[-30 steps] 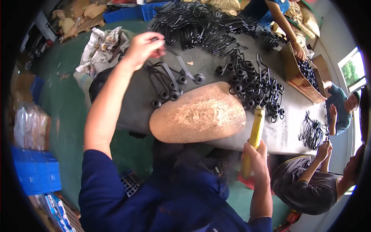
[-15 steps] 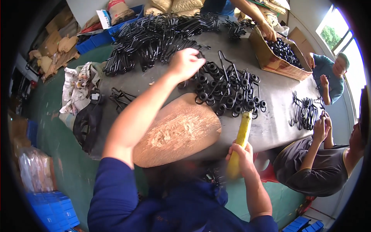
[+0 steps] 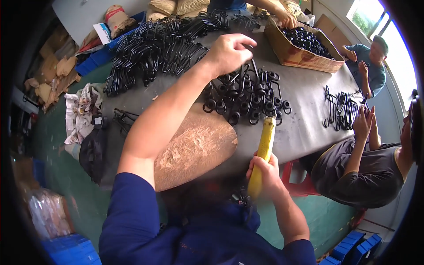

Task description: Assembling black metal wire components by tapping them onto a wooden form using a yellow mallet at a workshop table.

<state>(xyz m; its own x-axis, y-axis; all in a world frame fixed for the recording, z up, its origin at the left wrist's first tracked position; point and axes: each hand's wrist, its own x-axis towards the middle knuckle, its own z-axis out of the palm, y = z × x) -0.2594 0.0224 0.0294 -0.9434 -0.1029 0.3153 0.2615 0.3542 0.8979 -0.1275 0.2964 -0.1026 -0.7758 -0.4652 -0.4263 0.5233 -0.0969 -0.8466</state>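
My left hand point(image 3: 230, 54) reaches over the far side of a pile of black metal hooks with rubber rings point(image 3: 247, 95). Its fingers are partly bent with a gap between them, and nothing shows in them. Closed around a yellow stick-shaped tool point(image 3: 266, 142), my right hand point(image 3: 266, 171) is at the table's near edge. The tool's upper end points at the ringed pile, and a small tip there is hard to make out. Under my left forearm lies a wooden board point(image 3: 198, 148) with a rough, splintered middle.
Bare black hooks point(image 3: 154, 53) are heaped at the far left of the grey table point(image 3: 304, 95). A cardboard box point(image 3: 309, 59) of small black parts stands far right, with a co-worker's hand point(image 3: 286, 18) in it. Two more people sit along the right, beside other hooks point(image 3: 342, 108).
My left hand has moved up and right, from the edge of the bare hooks to above the ringed pile. My right hand still grips the yellow tool. The whole view has shifted slightly.
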